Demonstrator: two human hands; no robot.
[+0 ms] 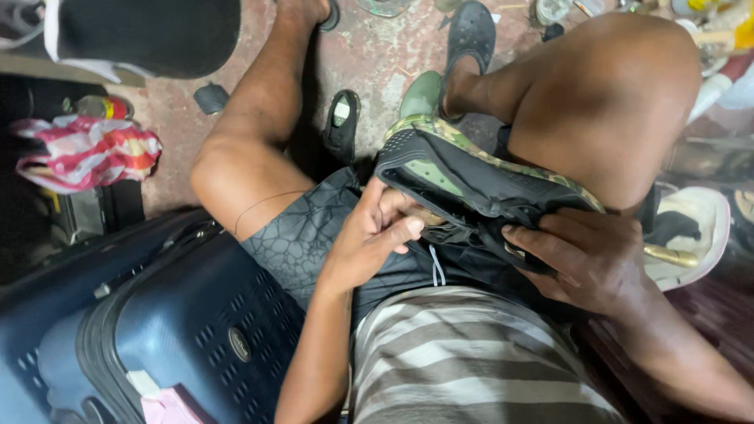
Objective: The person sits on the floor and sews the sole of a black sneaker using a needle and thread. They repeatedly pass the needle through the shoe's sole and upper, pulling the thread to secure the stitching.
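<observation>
- Stained concrete floor [369, 55] fills the background, strewn with loose footwear: a black sandal [342, 124] between the person's legs and a dark clog [469, 35] by the far foot.
- Across the lap lies a black shoe with a camouflage sole [479, 177], sole up, toe pointing to the upper left, resting against the right thigh.
- Left hand [369, 235] is curled closed at the shoe's opening, fingers pinching something small near the collar; what it pinches I cannot tell.
- Right hand [593, 255] clasps the heel end from below, thumb lying over the upper, steadying it.
- As I judge it, the step in hand is close work at the shoe's opening; the next move calls for a firm right-hand hold while the left fingers work precisely.
- A blue suitcase [181, 322] stands at the left, and a red-and-white striped bag [86, 153] lies beyond it.
</observation>
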